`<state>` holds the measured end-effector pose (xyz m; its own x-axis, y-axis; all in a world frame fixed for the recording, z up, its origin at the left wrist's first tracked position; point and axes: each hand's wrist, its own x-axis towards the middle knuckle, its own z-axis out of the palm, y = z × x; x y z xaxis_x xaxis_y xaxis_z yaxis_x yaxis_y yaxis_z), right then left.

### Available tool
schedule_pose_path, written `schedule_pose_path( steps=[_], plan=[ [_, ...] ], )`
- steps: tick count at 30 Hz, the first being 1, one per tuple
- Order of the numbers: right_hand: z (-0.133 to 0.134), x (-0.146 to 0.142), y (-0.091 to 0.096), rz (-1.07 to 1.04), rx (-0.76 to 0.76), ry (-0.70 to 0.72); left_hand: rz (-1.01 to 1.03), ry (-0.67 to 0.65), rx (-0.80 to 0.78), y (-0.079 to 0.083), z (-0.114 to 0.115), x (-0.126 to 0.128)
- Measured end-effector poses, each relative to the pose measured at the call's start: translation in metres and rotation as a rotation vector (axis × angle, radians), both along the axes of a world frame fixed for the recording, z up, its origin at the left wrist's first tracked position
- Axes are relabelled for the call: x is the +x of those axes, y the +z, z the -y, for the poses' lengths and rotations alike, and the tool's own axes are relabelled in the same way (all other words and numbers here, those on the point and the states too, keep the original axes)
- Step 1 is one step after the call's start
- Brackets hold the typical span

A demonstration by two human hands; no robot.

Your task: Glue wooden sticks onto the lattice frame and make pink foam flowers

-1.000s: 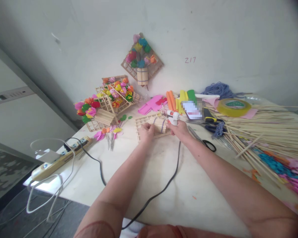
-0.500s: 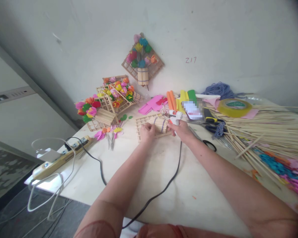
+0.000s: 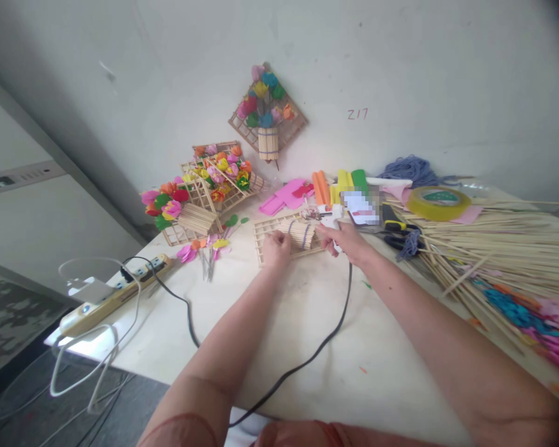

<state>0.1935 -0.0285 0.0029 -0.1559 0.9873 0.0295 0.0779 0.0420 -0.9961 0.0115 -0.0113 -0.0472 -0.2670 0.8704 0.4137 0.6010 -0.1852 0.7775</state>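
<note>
Stick pot (image 3: 300, 236), head view: we find it lying on its side on the lattice panel (image 3: 270, 225), which rests flat on the table (image 3: 302, 310). Left hand (image 3: 277, 247): fingers curled at the pot's left end; we cannot tell whether they pinch pot or panel. Right hand (image 3: 345, 241): fingers wrapped around the glue gun (image 3: 330, 221), beside the panel's right end, with the black cord (image 3: 323, 345) trailing nearer us than the panel. Condition: sticks are assembled and bound with two purple bands; whether the pot is fixed to the panel we cannot confirm. We see no flowers in it, though one end is hidden. Loose stemmed flowers (image 3: 220, 244) lie left of the panel; above it, the hung piece (image 3: 268, 144) carries its flowers, a stage we judge outstanding here.
</note>
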Motion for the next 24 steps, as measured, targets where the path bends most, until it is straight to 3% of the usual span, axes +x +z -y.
schedule_pose_path(
  steps=[12, 18, 24],
  plan=[
    [0.006, -0.001, 0.011, -0.300, -0.048, 0.148, -0.061, 0.021, 0.011, -0.001, -0.001, 0.000],
    [0.012, 0.000, 0.027, -0.468, -0.121, 0.200, -0.163, 0.025, -0.029, -0.001, -0.002, -0.001],
    [0.016, 0.001, 0.038, -0.499, -0.130, 0.237, -0.206, 0.043, -0.057, 0.001, -0.001, -0.001]
  ],
)
